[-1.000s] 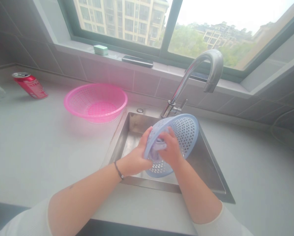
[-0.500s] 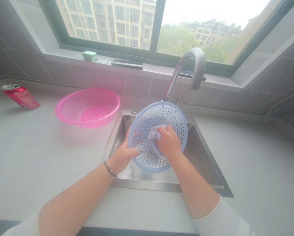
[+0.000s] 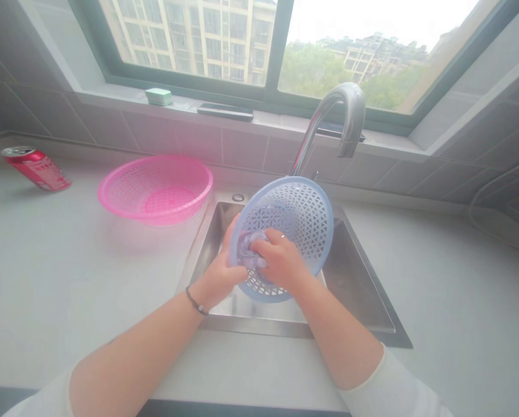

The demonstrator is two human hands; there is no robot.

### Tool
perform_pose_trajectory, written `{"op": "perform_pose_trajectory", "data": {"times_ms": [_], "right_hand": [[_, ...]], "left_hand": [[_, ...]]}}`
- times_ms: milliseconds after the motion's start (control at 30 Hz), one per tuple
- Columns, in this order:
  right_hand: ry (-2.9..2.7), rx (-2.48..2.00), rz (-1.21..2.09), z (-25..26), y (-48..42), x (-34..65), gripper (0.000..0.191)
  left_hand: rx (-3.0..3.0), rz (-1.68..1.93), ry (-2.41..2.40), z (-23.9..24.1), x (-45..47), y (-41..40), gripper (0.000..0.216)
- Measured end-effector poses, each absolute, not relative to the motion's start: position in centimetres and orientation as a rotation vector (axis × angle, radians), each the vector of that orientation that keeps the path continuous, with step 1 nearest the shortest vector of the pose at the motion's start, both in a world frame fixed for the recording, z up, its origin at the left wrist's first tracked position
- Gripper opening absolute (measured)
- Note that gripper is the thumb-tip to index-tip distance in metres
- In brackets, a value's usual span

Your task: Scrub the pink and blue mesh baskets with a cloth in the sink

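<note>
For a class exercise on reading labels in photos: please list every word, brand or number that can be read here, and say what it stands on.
No text can be read.
Red drink can lying on its side: pale lettering, too blurred to read.
Pale green box on the windowsill: no lettering visible.
Pale blue perforated plastic basket: no lettering visible.

My right hand (image 3: 277, 260) has slid down-left across the blue plastic basket (image 3: 307, 223), dragging the cloth (image 3: 247, 249) from mid-basket toward the rim by my left hand (image 3: 218, 272). Basket has turned from edge-on to facing me.
</note>
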State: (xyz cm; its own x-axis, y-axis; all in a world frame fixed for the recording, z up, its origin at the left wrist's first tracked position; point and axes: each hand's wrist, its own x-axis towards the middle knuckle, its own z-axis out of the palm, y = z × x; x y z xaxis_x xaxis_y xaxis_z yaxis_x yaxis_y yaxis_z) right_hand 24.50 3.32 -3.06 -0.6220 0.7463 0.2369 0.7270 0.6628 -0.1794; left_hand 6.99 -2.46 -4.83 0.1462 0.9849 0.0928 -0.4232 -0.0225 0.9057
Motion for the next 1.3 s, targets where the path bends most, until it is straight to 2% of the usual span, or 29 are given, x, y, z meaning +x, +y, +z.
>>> {"op": "perform_pose_trajectory", "data": {"times_ms": [100,300,400,567,700,867,1000,1100,1200,1300], "right_hand": [[-2.575,-1.367,0.068,-3.0,3.6,24.5,0.028],[-2.122,-1.648,-0.082,-3.1,4.9,26.2,0.034],[-2.026,-1.515,-0.151,-3.6,4.9,26.7,0.033],[-2.179,-1.104,-0.170,-4.4,4.1,25.9,0.017],[-2.608,-1.002,0.023,-3.9,3.3,24.4,0.029],[-2.705,-1.425,0.111,-2.7,3.3,24.0,0.022],[-2.351,-1.866,-0.027,-1.4,4.4,25.2,0.026],[-2.072,-2.013,-0.080,-0.5,5.0,26.3,0.032],[-1.899,-1.893,-0.165,-0.7,4.9,27.4,0.028],[-1.911,-1.552,-0.260,-2.0,4.5,27.9,0.017]], "left_hand": [[1.004,1.390,0.745,-4.9,6.5,-2.1,0.118],[1.074,1.165,0.775,-4.3,6.5,-2.8,0.125],[1.205,1.076,0.799,-4.4,6.7,-3.3,0.125],[1.345,1.015,0.859,-5.6,7.2,-3.1,0.125],[1.226,1.104,0.822,-5.4,6.8,-2.4,0.126],[1.216,1.309,0.813,-3.8,5.5,-1.9,0.116],[1.258,1.237,0.852,-3.7,5.1,-2.2,0.116],[1.289,1.137,0.841,-4.1,5.5,-2.7,0.119],[1.329,1.059,0.795,-4.5,6.1,-3.3,0.123],[1.380,1.012,0.791,-4.8,6.8,-3.6,0.125]]}}
